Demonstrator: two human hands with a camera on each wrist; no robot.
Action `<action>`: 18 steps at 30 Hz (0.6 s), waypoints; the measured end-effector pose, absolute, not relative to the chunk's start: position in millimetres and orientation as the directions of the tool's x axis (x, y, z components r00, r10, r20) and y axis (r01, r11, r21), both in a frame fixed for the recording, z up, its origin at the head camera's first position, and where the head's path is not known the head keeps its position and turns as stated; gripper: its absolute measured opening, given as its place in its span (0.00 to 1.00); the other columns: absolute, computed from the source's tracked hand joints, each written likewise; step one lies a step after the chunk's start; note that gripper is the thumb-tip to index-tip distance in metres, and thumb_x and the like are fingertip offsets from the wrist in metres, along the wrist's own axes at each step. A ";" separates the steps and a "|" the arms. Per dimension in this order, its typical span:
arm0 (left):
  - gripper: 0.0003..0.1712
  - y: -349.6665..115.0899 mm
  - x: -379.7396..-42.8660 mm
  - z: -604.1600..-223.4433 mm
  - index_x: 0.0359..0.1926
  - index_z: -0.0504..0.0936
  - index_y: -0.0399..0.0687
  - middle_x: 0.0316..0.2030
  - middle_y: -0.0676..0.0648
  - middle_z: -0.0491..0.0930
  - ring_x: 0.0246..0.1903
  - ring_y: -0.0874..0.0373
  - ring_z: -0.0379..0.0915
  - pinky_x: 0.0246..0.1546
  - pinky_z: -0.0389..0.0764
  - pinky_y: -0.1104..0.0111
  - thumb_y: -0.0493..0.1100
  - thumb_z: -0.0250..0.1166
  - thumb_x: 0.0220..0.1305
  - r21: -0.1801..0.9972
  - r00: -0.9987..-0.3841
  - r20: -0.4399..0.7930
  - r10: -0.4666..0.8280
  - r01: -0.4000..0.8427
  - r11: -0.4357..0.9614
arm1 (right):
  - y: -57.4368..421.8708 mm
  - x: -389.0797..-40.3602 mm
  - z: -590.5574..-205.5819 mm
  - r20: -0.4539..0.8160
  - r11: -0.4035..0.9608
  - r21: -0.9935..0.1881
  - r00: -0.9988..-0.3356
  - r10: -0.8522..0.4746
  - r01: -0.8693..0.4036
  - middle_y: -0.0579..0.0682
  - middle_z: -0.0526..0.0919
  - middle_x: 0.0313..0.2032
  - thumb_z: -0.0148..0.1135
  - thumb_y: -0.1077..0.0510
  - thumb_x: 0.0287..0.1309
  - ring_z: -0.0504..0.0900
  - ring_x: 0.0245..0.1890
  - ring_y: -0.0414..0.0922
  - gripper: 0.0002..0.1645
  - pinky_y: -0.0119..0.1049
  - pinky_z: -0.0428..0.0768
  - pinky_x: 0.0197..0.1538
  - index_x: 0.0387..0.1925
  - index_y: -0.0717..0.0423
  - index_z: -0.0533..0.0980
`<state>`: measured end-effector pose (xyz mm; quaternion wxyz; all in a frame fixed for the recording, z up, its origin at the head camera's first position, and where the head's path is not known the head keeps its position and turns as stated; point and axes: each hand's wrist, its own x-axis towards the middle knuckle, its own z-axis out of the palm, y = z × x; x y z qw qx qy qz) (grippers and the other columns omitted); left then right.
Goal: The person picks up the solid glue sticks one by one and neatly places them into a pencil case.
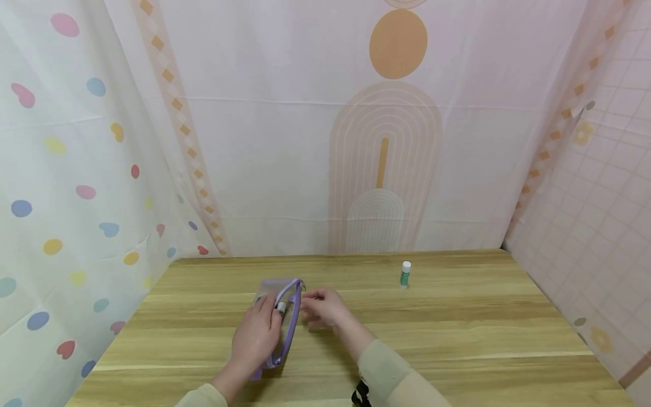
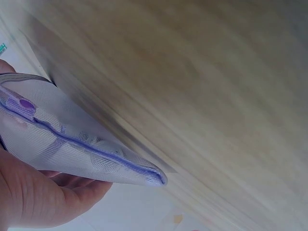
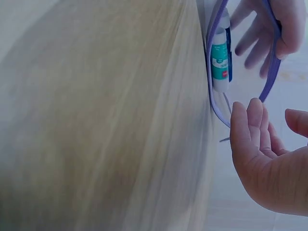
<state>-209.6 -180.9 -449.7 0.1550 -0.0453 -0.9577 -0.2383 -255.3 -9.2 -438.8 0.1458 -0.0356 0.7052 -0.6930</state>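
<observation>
My left hand (image 1: pixel 256 333) grips one side of a see-through mesh zipper pouch (image 1: pixel 292 333) with purple trim. The pouch's mouth gapes open. In the right wrist view, a glue stick (image 3: pixel 220 60) with a green label lies inside it, a dark blue tube (image 3: pixel 229 53) partly hidden behind. Fingers of the left hand (image 3: pixel 260 36) show past the purple zipper edge (image 3: pixel 272 79). My right hand (image 1: pixel 322 308) is beside the pouch's right edge, fingers loosely bent, holding nothing. In the left wrist view, the pouch (image 2: pixel 91 139) lies above the left palm (image 2: pixel 53 197).
A second glue stick (image 1: pixel 404 275) with a white cap stands upright toward the back right of the wooden table (image 1: pixel 458 333). A black strap (image 1: pixel 361 394) hangs by the right sleeve (image 1: pixel 389 367). Patterned curtains (image 1: pixel 274 158) enclose the table's back and sides.
</observation>
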 end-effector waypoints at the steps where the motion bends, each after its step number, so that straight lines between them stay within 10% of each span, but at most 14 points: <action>1: 0.26 -180.9 -209.6 -449.7 0.66 0.70 0.33 0.63 0.29 0.70 0.59 0.30 0.69 0.59 0.71 0.41 0.41 0.48 0.73 0.443 -0.948 0.319 0.013 0.161 0.882 | -7.3 -255.2 -438.9 -0.151 0.035 -0.988 -0.955 -0.256 0.147 0.59 0.85 0.37 0.61 0.63 0.63 0.86 0.34 0.51 0.19 0.44 0.87 0.36 0.52 0.70 0.76; 18: 0.26 -180.7 -208.7 -449.2 0.66 0.70 0.33 0.62 0.28 0.71 0.59 0.30 0.69 0.60 0.70 0.42 0.40 0.48 0.72 0.438 -0.946 0.323 0.019 0.168 0.883 | 26.9 -251.1 -434.5 -0.113 -0.030 -0.992 -0.951 -0.288 0.126 0.59 0.85 0.41 0.58 0.64 0.66 0.84 0.36 0.45 0.23 0.40 0.86 0.37 0.58 0.75 0.70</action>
